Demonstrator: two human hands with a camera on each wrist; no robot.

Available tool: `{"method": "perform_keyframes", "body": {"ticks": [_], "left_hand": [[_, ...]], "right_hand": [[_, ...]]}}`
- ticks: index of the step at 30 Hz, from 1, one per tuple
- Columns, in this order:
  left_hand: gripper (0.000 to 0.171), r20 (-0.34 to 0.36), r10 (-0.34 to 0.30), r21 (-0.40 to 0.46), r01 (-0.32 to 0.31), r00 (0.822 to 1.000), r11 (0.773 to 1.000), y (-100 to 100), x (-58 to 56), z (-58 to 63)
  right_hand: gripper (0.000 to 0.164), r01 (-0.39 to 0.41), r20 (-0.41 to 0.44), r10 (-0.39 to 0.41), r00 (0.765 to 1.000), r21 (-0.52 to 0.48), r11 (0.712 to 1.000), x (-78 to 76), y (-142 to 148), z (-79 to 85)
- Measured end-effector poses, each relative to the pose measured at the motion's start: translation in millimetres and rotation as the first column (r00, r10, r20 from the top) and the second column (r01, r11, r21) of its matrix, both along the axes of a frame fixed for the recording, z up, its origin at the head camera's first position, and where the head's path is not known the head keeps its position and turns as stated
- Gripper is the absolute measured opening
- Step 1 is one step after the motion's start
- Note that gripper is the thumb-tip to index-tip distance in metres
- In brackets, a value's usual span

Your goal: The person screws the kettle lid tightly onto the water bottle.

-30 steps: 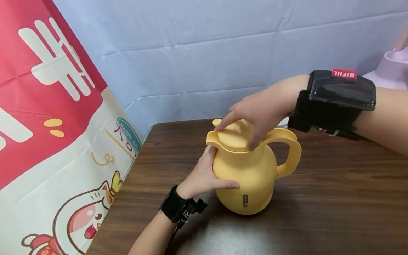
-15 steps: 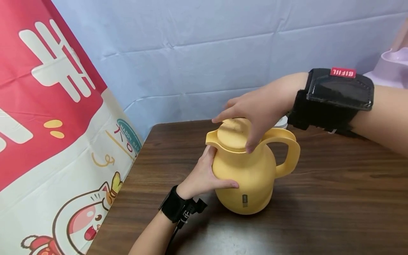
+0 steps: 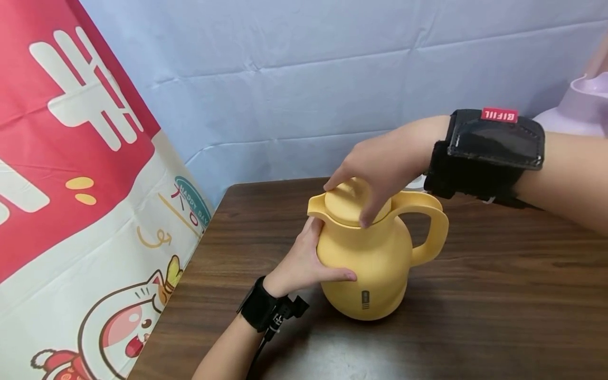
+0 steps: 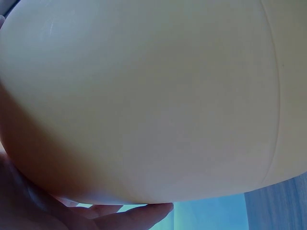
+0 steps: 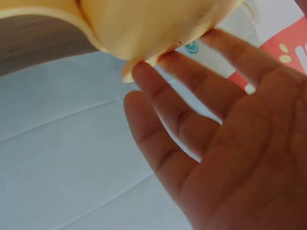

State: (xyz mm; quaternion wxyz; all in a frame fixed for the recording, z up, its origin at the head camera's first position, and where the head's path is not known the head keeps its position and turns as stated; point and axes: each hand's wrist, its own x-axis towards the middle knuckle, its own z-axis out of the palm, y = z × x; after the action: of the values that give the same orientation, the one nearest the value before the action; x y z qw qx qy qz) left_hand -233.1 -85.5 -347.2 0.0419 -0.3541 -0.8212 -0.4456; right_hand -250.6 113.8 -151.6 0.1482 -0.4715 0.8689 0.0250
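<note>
A yellow thermos jug (image 3: pixel 375 253) stands upright on the brown wooden table, its spout (image 3: pixel 315 205) to the left and its handle (image 3: pixel 438 227) to the right. My left hand (image 3: pixel 306 264) holds the round body from the left, thumb across the front; the other fingers are hidden behind it. In the left wrist view the jug's body (image 4: pixel 158 96) fills most of the picture. From above, my right hand (image 3: pixel 391 158) grips the round lid (image 3: pixel 344 208), with the thumb at its near edge. The right wrist view shows fingers (image 5: pixel 192 76) bent against the lid's far side.
Behind the jug, a white round object (image 3: pixel 417 183) is mostly covered by the right wrist. A pale purple item (image 3: pixel 577 108) stands at the far right. A light blue cloth (image 3: pixel 285 95) hangs behind the table (image 3: pixel 513 295), and a printed red and white cloth (image 3: pixel 95 174) hangs at left.
My right fingers lifted off the lid half a second ago and are now down on it again, the thumb slightly farther left. The left hand and the jug have stayed put.
</note>
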Motion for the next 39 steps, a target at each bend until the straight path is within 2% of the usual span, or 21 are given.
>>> {"method": "perform_keyframes", "body": {"ticks": [4,8,11,16,19,21,28,34,39], "left_hand": [[0.116,0.0,0.005,-0.007,-0.005,1.0,1.0,-0.6,0.1,0.2],[0.115,-0.009,0.018,-0.019,-0.018,1.0,1.0,-1.6,-0.6,0.3],[0.115,-0.011,0.018,-0.017,-0.019,1.0,1.0,-2.7,-1.6,-0.3],[0.117,0.012,-0.011,0.009,0.011,1.0,1.0,-4.3,-1.7,-1.3],[0.118,0.02,-0.022,0.018,0.021,1.0,1.0,-4.9,-0.9,-1.8],[0.118,0.018,-0.022,0.019,0.022,1.0,1.0,-5.1,-0.6,-1.8],[0.117,0.0,-0.003,0.009,0.003,1.0,1.0,-4.3,0.2,0.0],[0.115,0.004,0.003,0.002,-0.003,1.0,1.0,-4.7,1.8,1.3],[0.113,-0.005,0.008,0.001,-0.008,1.0,1.0,-4.5,0.1,0.9]], "right_hand": [[0.072,0.063,-0.061,-0.064,0.996,-0.024,0.998,1.5,-2.3,-3.0],[0.068,0.072,-0.122,-0.076,0.99,-0.036,0.997,2.7,-4.3,-5.0],[0.072,0.08,-0.139,-0.08,0.987,-0.008,0.997,3.4,-5.1,-4.7],[0.083,0.052,-0.049,-0.049,0.998,0.072,0.996,1.9,-3.7,-1.7],[0.083,0.038,0.01,-0.039,0.999,0.07,0.997,0.2,-2.9,-0.8],[0.083,0.028,0.011,-0.029,1.0,0.062,0.998,-0.7,-2.9,-0.7],[0.084,-0.008,-0.087,0.012,0.996,0.046,0.999,-2.4,-6.7,-0.1],[0.083,0.005,-0.148,-0.002,0.989,0.023,1.0,-1.2,-7.7,-1.1],[0.077,0.036,-0.224,-0.034,0.974,0.005,0.999,2.3,-9.9,-3.7]]}}
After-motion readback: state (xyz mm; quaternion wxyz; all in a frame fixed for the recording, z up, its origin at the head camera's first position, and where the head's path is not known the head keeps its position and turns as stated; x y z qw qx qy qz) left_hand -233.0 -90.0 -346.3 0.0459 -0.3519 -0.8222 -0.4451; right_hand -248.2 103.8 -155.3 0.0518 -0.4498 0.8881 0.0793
